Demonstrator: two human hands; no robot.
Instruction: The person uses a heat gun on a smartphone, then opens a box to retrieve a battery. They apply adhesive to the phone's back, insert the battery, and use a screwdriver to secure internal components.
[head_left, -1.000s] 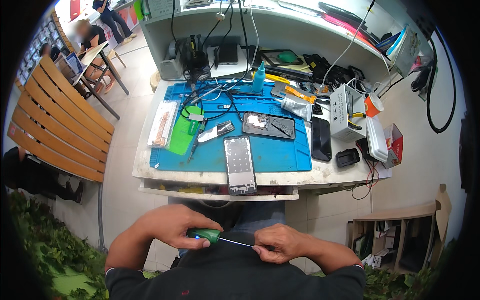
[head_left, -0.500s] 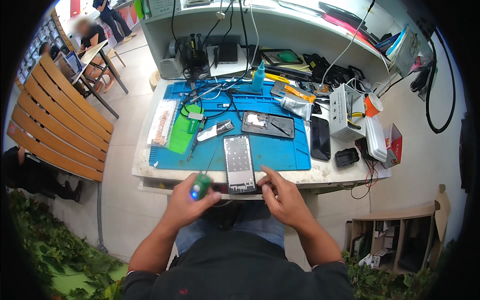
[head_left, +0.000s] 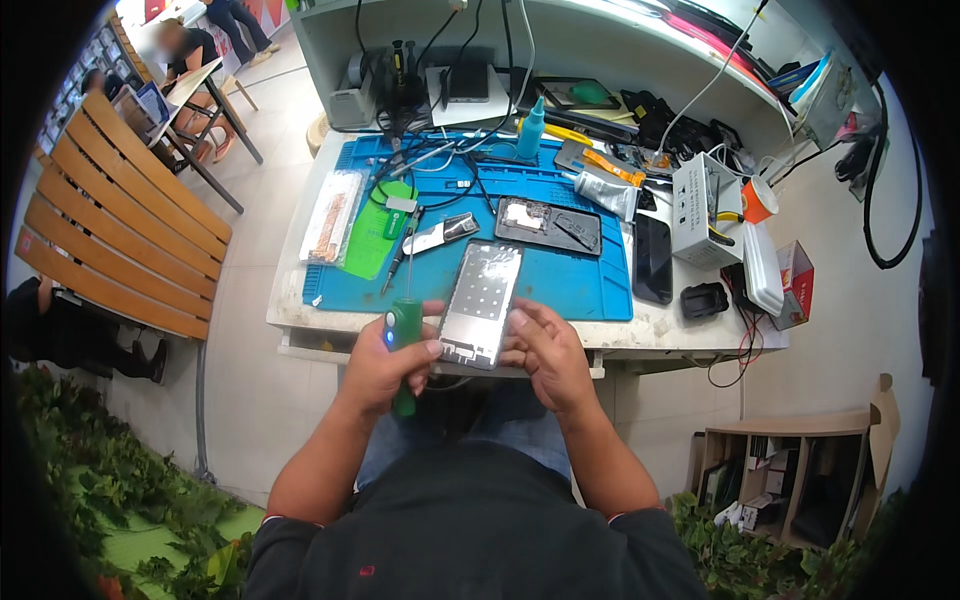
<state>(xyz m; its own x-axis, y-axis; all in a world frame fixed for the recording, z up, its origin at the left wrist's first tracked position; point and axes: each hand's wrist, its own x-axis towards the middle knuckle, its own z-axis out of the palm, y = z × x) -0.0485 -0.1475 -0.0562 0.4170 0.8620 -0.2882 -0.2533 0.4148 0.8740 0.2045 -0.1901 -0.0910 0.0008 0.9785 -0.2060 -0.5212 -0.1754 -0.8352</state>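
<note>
My left hand (head_left: pixel 378 368) is wrapped round a green-handled tool (head_left: pixel 406 335) with a thin metal shaft and a lit blue light. The shaft points away from me over the blue mat. In front of me a phone frame (head_left: pixel 483 300), silvery with small dark dots, lies tilted at the mat's near edge. My right hand (head_left: pixel 548 352) grips its right edge between thumb and fingers. The fingertips of the left hand are close to its left edge; whether they touch it I cannot tell. Beyond it lies an opened phone housing (head_left: pixel 550 226) with parts inside.
On the blue mat (head_left: pixel 350 288) are a green sheet (head_left: pixel 366 255), a pen-like tool (head_left: pixel 397 262), a small foil packet (head_left: pixel 442 234) and a blue bottle (head_left: pixel 531 130). To the right sit a dark phone (head_left: pixel 653 262), a white box (head_left: pixel 704 212) and a black holder (head_left: pixel 704 301). Cables tangle behind.
My right hand has closed on the phone frame, which is now tilted. The left hand has turned the green tool more upright beside it. The whole view has shifted slightly.
</note>
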